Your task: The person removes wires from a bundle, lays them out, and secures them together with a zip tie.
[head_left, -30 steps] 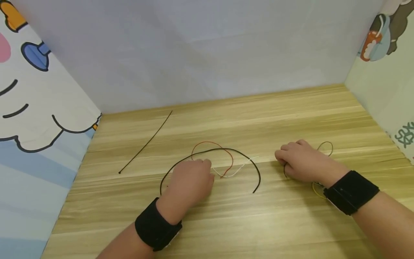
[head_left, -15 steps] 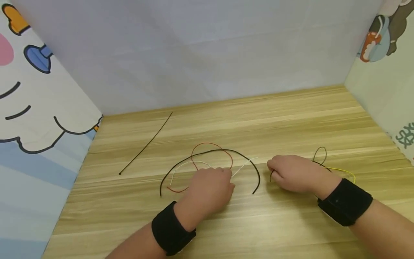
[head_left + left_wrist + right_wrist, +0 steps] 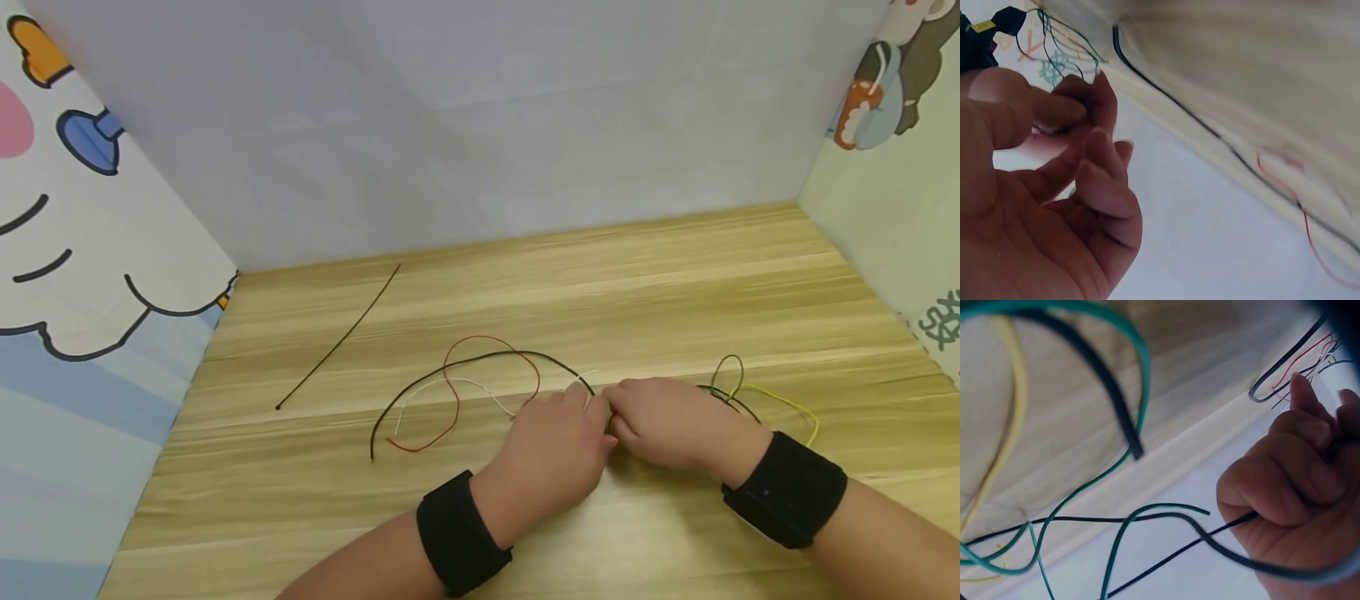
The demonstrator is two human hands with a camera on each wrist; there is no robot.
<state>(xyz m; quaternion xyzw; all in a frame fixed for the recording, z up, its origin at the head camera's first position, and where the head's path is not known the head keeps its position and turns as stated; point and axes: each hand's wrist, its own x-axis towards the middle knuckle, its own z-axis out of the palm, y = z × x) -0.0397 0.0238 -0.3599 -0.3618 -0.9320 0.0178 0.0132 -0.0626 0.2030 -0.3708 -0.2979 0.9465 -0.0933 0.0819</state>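
Note:
My right hand point(image 3: 675, 421) grips a black wire point(image 3: 1179, 553), which runs into its curled fingers in the right wrist view. Green wire point(image 3: 1141, 375) and yellow wire point(image 3: 1016, 394) loop loosely beside that wrist. My left hand point(image 3: 558, 450) has come up against the right fingertips, its own fingers bent; whether it pinches a wire there is hidden. Under and behind the left hand lies a thick black wire point(image 3: 480, 357) in an arc, its right end hidden by the hands. Crossing it are a red wire point(image 3: 456, 400) and a white wire point(image 3: 423, 387).
A straight thin black wire point(image 3: 337, 342) lies at the back left of the wooden tabletop point(image 3: 225, 517). A pale back wall point(image 3: 487, 125) and printed side panels point(image 3: 97, 250) border the table. Each wrist wears a black band point(image 3: 787, 492).
My left hand has moved right, from over the white and red wires to the right hand. My right hand has shifted left and nearer with its wires. The arced wire has stayed in place.

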